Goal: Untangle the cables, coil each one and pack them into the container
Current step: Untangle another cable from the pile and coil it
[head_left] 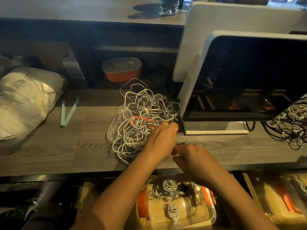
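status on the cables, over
Left hand in the cable tangle, grip hidden. Right hand pinches one loose cable. Container below holds coiled cables. Monitor crowds the tangle's right side.

**Light:** dim, warm, indoor; the far recess under the shelf [83, 9] is near black.
**Brightest:** white cables [141, 113]; bag [25, 100], left.
**Shadows:** the glass [169, 5] throws one leftward on the shelf; the cables cast a faint one on the counter [49, 143].
**Glare:** the dark screen [249, 77] mirrors orange glints, and cables at its right corner; soft sheen on the near container [182, 206].
**Optics:** wide-angle bowing of straight edges toward the borders.
**Focus:** soft overall; bag and corners smeared.
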`<state>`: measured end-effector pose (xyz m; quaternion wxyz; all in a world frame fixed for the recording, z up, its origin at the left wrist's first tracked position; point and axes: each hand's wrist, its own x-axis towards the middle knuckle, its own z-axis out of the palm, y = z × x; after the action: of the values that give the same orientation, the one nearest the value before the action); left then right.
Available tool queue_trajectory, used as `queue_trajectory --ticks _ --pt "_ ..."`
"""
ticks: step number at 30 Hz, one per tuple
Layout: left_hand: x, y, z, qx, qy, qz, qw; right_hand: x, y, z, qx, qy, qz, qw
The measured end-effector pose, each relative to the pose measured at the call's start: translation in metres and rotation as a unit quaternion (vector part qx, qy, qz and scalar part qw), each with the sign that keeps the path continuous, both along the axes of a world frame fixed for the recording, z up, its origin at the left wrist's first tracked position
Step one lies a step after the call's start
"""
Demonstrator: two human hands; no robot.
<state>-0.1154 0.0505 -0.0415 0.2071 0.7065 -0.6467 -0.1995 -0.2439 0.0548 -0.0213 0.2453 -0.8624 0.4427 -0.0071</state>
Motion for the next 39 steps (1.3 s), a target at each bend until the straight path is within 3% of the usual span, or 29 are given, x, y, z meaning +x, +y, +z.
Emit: queue_trajectory --ticks 2,9,14,17,18,20,22,25,28,32,34,35,39 --pt "0.004 0.000 -0.005 0.021 -0.014 -0.007 1.000 -0.005 -0.004 0.004 -0.005 0.025 0.003 1.000" --pt "0.009 0.012 -0.004 0.080 -0.053 -0.084 0.992 -0.023 -0.021 0.022 0.012 -0.028 -0.054 0.998" --pt "0.010 0.018 -0.004 0.098 -0.030 -0.125 0.987 -0.033 -0.028 0.031 0.071 -0.053 -0.058 0.994" --pt "0.010 0.021 -0.010 0.087 -0.139 -0.181 0.970 -0.037 -0.032 0.034 0.064 -0.034 -0.069 0.995" --pt "0.009 0.023 -0.013 0.101 -0.133 -0.189 0.968 -0.038 -0.033 0.035 0.064 -0.035 -0.074 0.995" --pt "0.009 0.028 -0.016 0.157 -0.019 -0.176 0.972 -0.039 -0.035 0.035 0.063 -0.053 -0.089 0.993" --pt "0.008 0.029 -0.013 0.185 0.178 -0.138 0.957 -0.041 -0.037 0.028 0.061 -0.092 -0.132 0.985" --pt "0.003 0.028 -0.002 0.155 0.463 -0.084 0.869 -0.035 -0.034 0.010 0.116 -0.181 -0.221 0.951" --pt "-0.001 0.025 0.008 0.093 0.527 -0.078 0.841 -0.021 -0.016 -0.009 0.154 -0.202 -0.253 0.933" --pt "-0.015 0.011 0.026 0.008 0.575 0.006 0.818 -0.002 0.007 -0.018 0.118 -0.147 -0.132 0.973" --pt "-0.022 0.000 0.030 -0.044 0.552 0.054 0.831 0.006 0.014 -0.021 0.111 -0.135 -0.089 0.980" --pt "-0.024 -0.005 0.030 -0.066 0.506 0.058 0.858 0.008 0.016 -0.021 0.108 -0.137 -0.081 0.981" --pt "-0.015 -0.013 0.017 -0.063 0.208 -0.006 0.976 0.005 0.015 -0.008 0.130 -0.154 -0.072 0.977"
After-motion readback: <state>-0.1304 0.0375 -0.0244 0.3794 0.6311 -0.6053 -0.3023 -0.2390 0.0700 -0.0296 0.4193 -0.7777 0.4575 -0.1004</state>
